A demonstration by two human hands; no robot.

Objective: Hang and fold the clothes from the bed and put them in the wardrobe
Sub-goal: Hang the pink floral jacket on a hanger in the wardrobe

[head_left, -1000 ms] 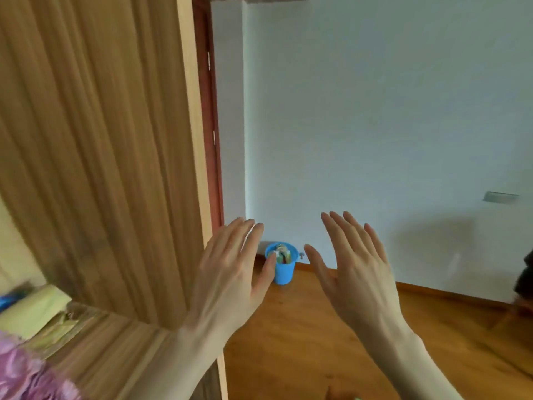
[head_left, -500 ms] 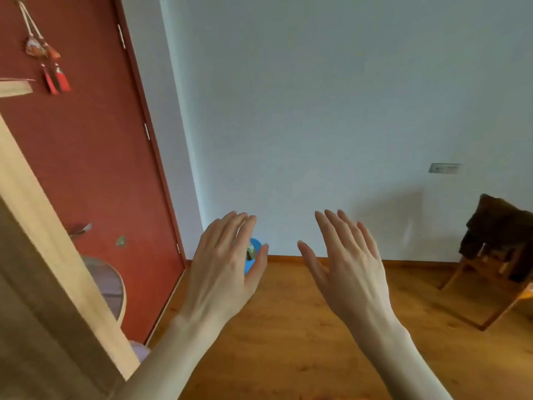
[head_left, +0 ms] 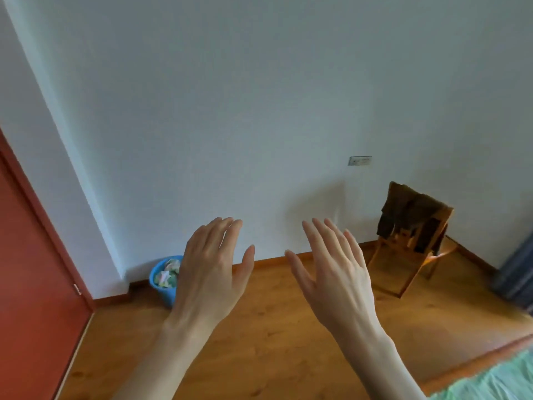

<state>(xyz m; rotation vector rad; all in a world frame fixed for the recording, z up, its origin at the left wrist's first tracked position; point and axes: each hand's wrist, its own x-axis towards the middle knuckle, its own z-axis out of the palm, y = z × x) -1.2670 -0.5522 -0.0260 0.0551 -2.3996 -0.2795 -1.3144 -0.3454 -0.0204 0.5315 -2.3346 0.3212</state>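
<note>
Both hands are raised in front of the person, backs toward the camera, holding nothing. The left hand (head_left: 212, 272) has its fingers straight and close together, thumb spread out to the right; the right hand (head_left: 331, 272) has its fingers straight and slightly fanned, thumb spread out to the left. The two thumbs point toward each other with a gap between them. Neither hand touches anything. At the near right corner lies a strip of pale green fabric (head_left: 487, 379) on what seems to be the bed, with a wooden edge (head_left: 473, 362) running just beside it; whether this is one of the clothes cannot be told. The wardrobe is out of view. Far right, a wooden chair (head_left: 409, 255) stands near the white wall (head_left: 259, 111) with a dark garment (head_left: 409, 215) draped over its back. A blue bin (head_left: 164, 290) filled with crumpled paper stands on the wooden floor (head_left: 274, 342) against the wall, partly behind the left hand. A red door (head_left: 31, 298) fills the left edge. A small plate (head_left: 359, 160) sits on the wall above the chair. Something dark blue (head_left: 516, 272) shows at the right edge, too blurred to identify.
</note>
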